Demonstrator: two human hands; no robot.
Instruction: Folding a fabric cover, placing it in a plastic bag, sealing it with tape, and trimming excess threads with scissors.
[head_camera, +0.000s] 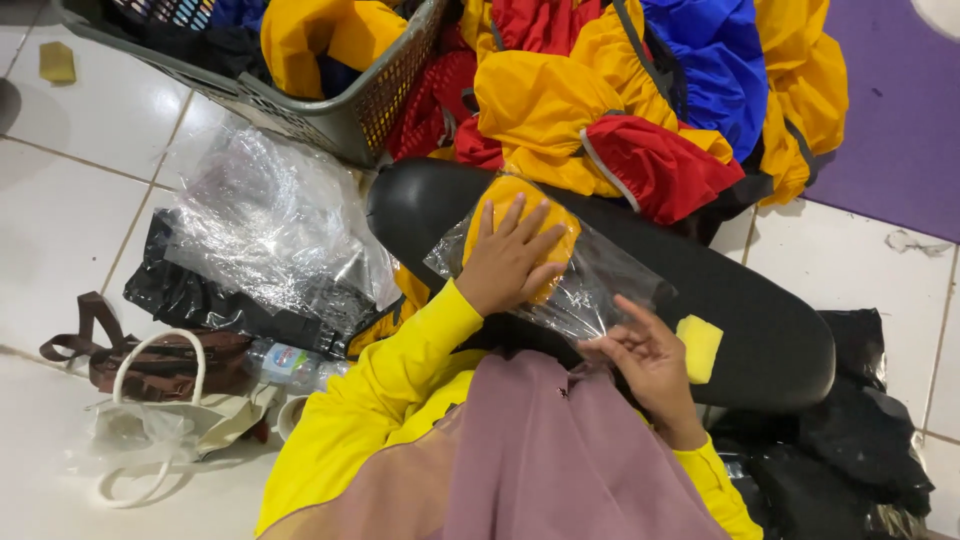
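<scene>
My left hand (508, 258) lies flat, fingers spread, pressing on a folded yellow garment (560, 232) inside a clear plastic bag (600, 285). The bag rests on my black-clad leg (740, 310). My right hand (650, 365) pinches the open end of the bag near my lap. A small yellow sticky patch (699, 347) sits on the leg just right of that hand. Both sleeves are yellow, and a mauve cloth (540, 460) covers my lap.
A pile of yellow, red and blue garments (640, 90) lies ahead. A grey laundry basket (340, 115) stands at upper left. Clear plastic bags (260, 215) lie on black bags at left, with a brown bag (150, 360) and white tote (150, 420). Purple mat (900, 110) at right.
</scene>
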